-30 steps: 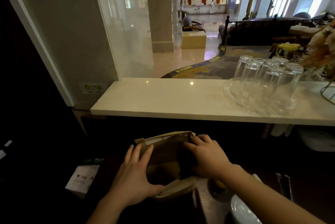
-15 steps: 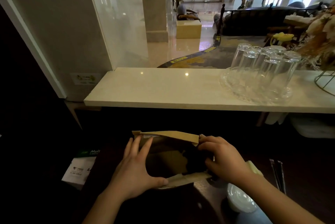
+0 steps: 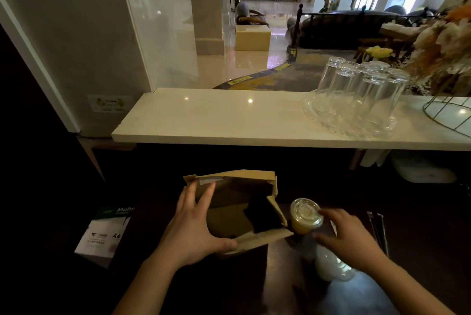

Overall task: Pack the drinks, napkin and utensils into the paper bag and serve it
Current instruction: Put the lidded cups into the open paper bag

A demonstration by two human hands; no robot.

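A brown paper bag (image 3: 230, 220) stands with its mouth wide on the dark lower counter. My left hand (image 3: 196, 225) holds the mouth apart, thumb on the near rim and fingers against the left wall. Just right of the bag is an orange drink cup (image 3: 304, 216) with a clear lid. My right hand (image 3: 349, 237) wraps around its right side, fingers at the lid edge and thumb lower down. A second, whitish lidded cup (image 3: 331, 267) sits nearer to me, under my right wrist. Dark wrapped utensils (image 3: 377, 230) lie at the right.
A pale stone serving ledge (image 3: 216, 123) runs above and beyond the bag. On it at the right are a glass tray with several upturned glasses (image 3: 356, 95) and a wire basket (image 3: 448, 118). A pack of A4 paper (image 3: 104, 233) sits low at the left.
My right hand left the bag's right rim and moved right onto the orange drink cup. The bag's mouth stands wider. My left hand stays on the bag.
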